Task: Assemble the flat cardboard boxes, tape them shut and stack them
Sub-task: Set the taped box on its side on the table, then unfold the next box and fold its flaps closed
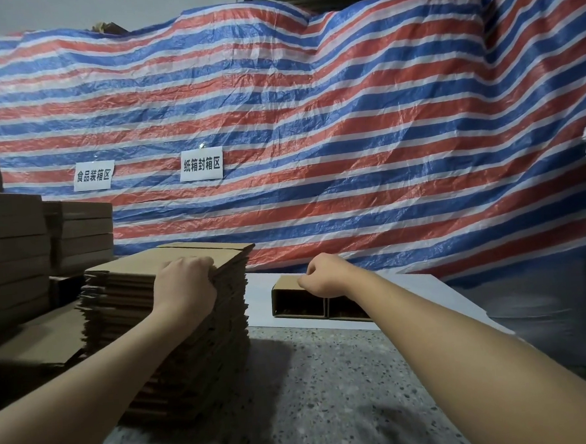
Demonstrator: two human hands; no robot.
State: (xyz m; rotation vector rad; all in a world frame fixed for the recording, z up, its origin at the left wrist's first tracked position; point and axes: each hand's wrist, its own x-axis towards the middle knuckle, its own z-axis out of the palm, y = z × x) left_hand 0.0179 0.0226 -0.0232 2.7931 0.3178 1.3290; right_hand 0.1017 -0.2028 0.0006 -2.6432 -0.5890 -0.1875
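Left hand (pixel 185 285) curled over flat stack (pixel 174 318), gripping its right edge; right hand (pixel 322 276) loosely curled, pinching box (pixel 296 299) further right.

- We see a red, white and blue striped tarpaulin (pixel 312 117) hanging across the background.
- We note two white paper signs (pixel 201 164) with black characters fixed to it.
- We stand on speckled grey floor (pixel 329 391).

A tall pile of flat cardboard boxes (pixel 174 318) stands on the speckled floor (pixel 329 391), edges ragged, brown and unfolded. Just beside it to the right, on a white sheet (pixel 408 283), lies an opened box (pixel 303 300), dark inside, its open end facing the camera.
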